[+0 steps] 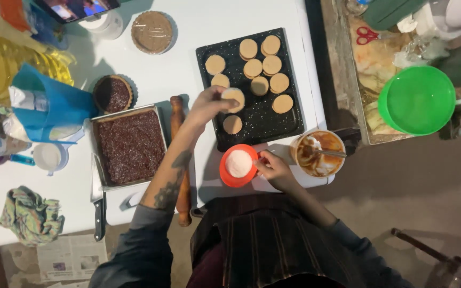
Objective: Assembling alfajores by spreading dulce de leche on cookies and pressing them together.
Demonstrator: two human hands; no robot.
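Observation:
My left hand (207, 105) holds a round pale cookie (234, 98) over the black speckled baking tray (292, 122), just above another cookie (232, 124) lying on it. Several more round cookies (265, 66) lie at the tray's far end. My right hand (271, 165) grips the rim of a small orange bowl (225, 173) with white powder in it, at the table's near edge. Right of that hand stands a tub of brown caramel spread (318, 153) with a spoon in it.
A wooden rolling pin (180, 160) lies under my left forearm. A square pan of dark cake (130, 145), a knife (98, 205), a small round tart (112, 94), a blue jug (49, 104) and a cloth (30, 213) are at left. A green bowl (417, 100) sits on a side table at right.

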